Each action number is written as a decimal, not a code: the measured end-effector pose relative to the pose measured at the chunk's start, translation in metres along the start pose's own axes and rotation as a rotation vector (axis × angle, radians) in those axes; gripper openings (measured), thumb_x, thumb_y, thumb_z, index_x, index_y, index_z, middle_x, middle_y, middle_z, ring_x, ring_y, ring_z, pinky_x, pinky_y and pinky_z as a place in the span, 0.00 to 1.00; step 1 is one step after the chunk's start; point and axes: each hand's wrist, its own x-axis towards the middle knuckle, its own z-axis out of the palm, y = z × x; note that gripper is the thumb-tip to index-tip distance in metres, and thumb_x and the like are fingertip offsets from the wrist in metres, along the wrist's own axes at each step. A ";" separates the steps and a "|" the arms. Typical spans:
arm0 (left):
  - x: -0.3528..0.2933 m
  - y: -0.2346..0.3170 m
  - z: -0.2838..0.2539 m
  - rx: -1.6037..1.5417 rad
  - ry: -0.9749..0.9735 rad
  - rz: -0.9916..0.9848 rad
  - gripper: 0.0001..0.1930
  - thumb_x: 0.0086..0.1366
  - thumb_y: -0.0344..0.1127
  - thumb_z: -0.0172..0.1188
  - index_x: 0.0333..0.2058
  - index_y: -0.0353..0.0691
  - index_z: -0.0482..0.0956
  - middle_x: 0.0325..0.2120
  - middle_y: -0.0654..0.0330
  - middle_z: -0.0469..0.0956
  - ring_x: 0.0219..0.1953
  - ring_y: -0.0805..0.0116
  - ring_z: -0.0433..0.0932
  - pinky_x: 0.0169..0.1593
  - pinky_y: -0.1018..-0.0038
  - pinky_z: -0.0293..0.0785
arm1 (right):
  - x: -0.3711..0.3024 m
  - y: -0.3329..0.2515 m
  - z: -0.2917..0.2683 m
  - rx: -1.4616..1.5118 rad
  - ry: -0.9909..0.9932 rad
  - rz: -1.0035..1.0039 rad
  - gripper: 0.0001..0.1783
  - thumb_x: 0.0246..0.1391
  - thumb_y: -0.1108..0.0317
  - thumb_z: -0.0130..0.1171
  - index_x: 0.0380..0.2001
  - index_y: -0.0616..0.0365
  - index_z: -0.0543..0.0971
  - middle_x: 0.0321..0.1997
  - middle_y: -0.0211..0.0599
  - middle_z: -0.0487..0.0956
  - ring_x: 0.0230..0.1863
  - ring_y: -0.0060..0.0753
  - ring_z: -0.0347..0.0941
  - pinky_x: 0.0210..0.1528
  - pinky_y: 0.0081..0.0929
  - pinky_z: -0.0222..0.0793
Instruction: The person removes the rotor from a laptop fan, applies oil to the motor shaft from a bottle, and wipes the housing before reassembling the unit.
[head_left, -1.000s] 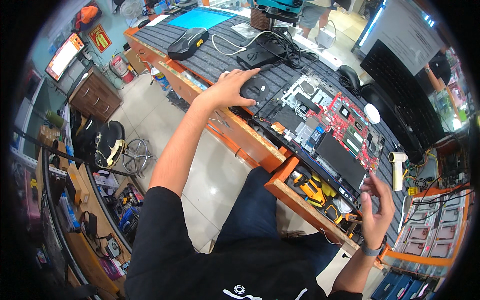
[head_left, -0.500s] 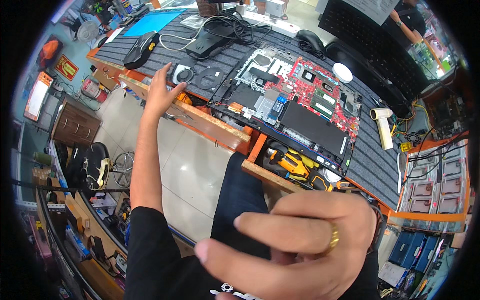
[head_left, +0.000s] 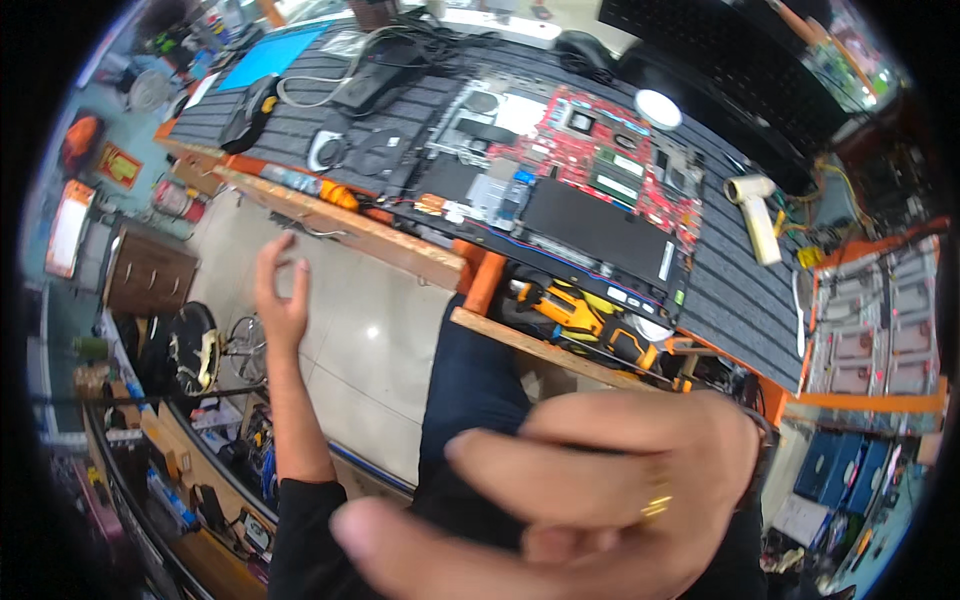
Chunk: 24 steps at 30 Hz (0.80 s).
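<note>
My left hand hangs in front of the left drawer, thumb and fingers apart, with nothing in it. Large and blurred, my right hand is raised close to the camera. Its fingers are bent and spread, a gold-coloured ring is on one of them, and no held thing shows. On the striped grey mat lies an opened laptop base with a red circuit board and a black battery. Two cooling fans lie to its left. Both hands are apart from these parts.
Yellow-and-black tools fill the pulled-out right drawer; an orange-handled tool shows in the left one. A monitor, a computer mouse, cables and a cream heat gun-like tool stand around the laptop.
My left hand has come down off the bench edge beside the fans, to below the drawer front. My right hand has shifted slightly left. The view has moved a little.
</note>
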 end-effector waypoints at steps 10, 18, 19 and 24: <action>-0.150 -0.003 -0.001 0.028 -0.695 -0.484 0.18 0.67 0.42 0.62 0.51 0.38 0.79 0.35 0.52 0.83 0.36 0.59 0.82 0.43 0.65 0.78 | 0.013 -0.032 0.045 0.074 -0.493 0.079 0.14 0.45 0.68 0.60 0.38 0.45 0.76 0.47 0.38 0.77 0.35 0.31 0.75 0.29 0.25 0.69; -0.249 -0.005 -0.038 0.242 -0.929 -0.716 0.21 0.67 0.48 0.59 0.50 0.37 0.79 0.40 0.47 0.83 0.42 0.49 0.82 0.49 0.59 0.76 | -0.112 0.001 0.101 0.030 -1.103 0.325 0.24 0.55 0.68 0.57 0.57 0.45 0.76 0.37 0.38 0.76 0.38 0.41 0.77 0.42 0.37 0.74; -0.262 -0.009 -0.052 0.293 -0.854 -0.703 0.20 0.66 0.48 0.60 0.48 0.38 0.80 0.38 0.47 0.83 0.42 0.49 0.82 0.48 0.59 0.77 | -0.119 0.001 0.104 0.002 -1.129 0.304 0.24 0.55 0.68 0.57 0.57 0.45 0.75 0.36 0.38 0.76 0.37 0.41 0.78 0.41 0.36 0.74; -0.258 -0.031 -0.141 0.617 -0.481 -0.835 0.18 0.65 0.45 0.60 0.44 0.37 0.83 0.37 0.47 0.84 0.41 0.48 0.83 0.46 0.60 0.78 | -0.117 0.005 0.102 0.152 -1.022 0.361 0.26 0.58 0.67 0.59 0.61 0.42 0.74 0.35 0.39 0.77 0.37 0.41 0.78 0.42 0.36 0.75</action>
